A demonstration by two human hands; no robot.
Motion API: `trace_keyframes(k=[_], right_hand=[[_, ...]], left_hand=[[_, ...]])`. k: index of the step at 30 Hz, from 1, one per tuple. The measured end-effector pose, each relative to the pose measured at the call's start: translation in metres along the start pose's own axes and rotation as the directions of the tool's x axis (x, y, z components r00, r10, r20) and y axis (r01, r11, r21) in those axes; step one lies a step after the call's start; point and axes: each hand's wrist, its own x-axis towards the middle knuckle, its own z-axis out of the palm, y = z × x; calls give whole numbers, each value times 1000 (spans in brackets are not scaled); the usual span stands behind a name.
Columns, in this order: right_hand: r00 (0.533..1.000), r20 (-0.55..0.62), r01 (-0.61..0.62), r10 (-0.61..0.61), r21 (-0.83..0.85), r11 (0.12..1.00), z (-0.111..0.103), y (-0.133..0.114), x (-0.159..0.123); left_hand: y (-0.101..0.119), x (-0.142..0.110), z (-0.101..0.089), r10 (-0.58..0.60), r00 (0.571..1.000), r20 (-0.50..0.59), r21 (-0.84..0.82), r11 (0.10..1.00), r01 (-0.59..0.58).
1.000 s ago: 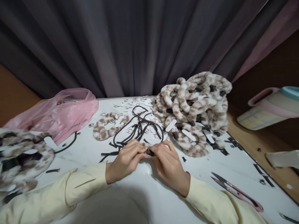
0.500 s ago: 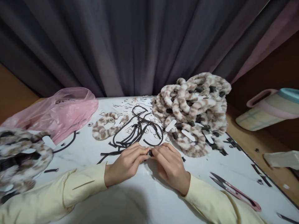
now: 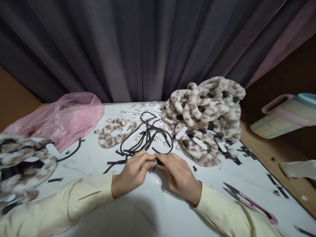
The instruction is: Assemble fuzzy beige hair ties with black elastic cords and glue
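Observation:
My left hand (image 3: 134, 169) and my right hand (image 3: 179, 174) meet low over the white table, fingertips pinched together. Between them is a small black piece (image 3: 155, 160), mostly covered by the fingers, so its kind is hard to make out. Just beyond the hands lies a tangle of black cords (image 3: 138, 144). Behind and left of it rests a single brown-and-white plush ring (image 3: 105, 138) with white tags. Small metal rings and clasps (image 3: 134, 110) are scattered at the back.
A tall heap of plush rings (image 3: 204, 112) stands at right, another plush pile (image 3: 46, 164) at left. Pink-handled thread snips (image 3: 256, 205) lie by my right forearm. A pink plastic bag (image 3: 66, 118), a tumbler (image 3: 278, 118) and black cord scraps (image 3: 277, 186) surround the workspace.
My fingertips have closed further over the small black piece, and a dark end now shows beneath them. Both hands stay in nearly the same place.

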Motion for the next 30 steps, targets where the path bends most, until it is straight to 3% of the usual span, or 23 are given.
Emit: trace_keyframes(k=[4,7,15,23,30], right_hand=[[999,13,41,-40,-72,997,2,3,-4],[999,19,29,-27,-84,996,2,2,-3],[1000,13,0,2,-114,993,-1,0,3],[999,15,-46,47,-92,995,-1,-2,-1],[993,-25,-117,115,-60,991,4,0,-4]], left_hand=[[2,-2,0,-183,983,11,-94,979,183],[3,-2,0,-237,971,34,-159,958,239],[6,3,-1,-227,968,102,-142,960,240],[6,5,-3,-104,993,51,-30,994,106],[7,5,-4,-157,985,65,-31,987,160]])
